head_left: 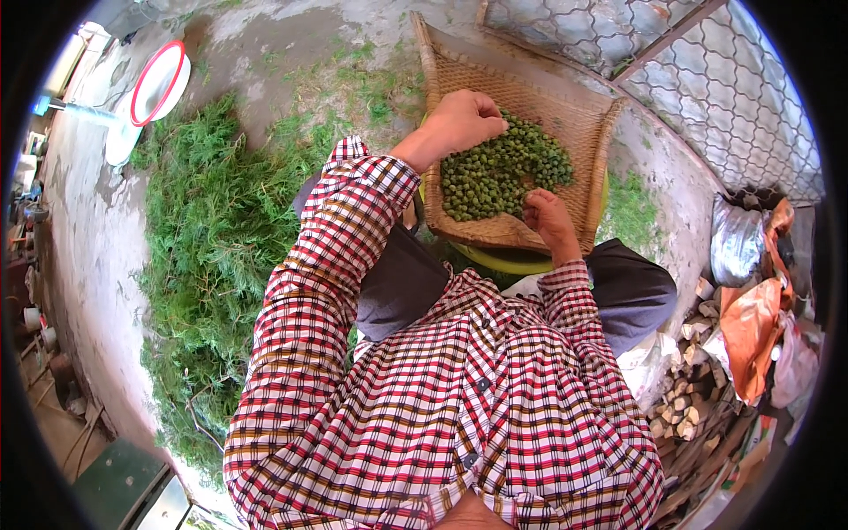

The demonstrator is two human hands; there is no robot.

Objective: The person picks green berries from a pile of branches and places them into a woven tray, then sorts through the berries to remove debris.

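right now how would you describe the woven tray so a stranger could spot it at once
Start at the wire fence along the top right, then drop to the ground in front of it. The woven tray sits there on a yellow-green basin, holding a heap of green berries under both hands. It is the only tan, scoop-shaped wicker piece; the nearby bowl is white with a red rim.

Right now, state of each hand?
Left hand: fingers curled, resting on the green berries in the woven tray.
Right hand: curled at the pile's edge; any grip cannot be told.

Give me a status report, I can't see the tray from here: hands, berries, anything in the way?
Left hand curled on green berries. Right hand at the pile's near edge. Berries heaped in woven tray. Nothing in the way.
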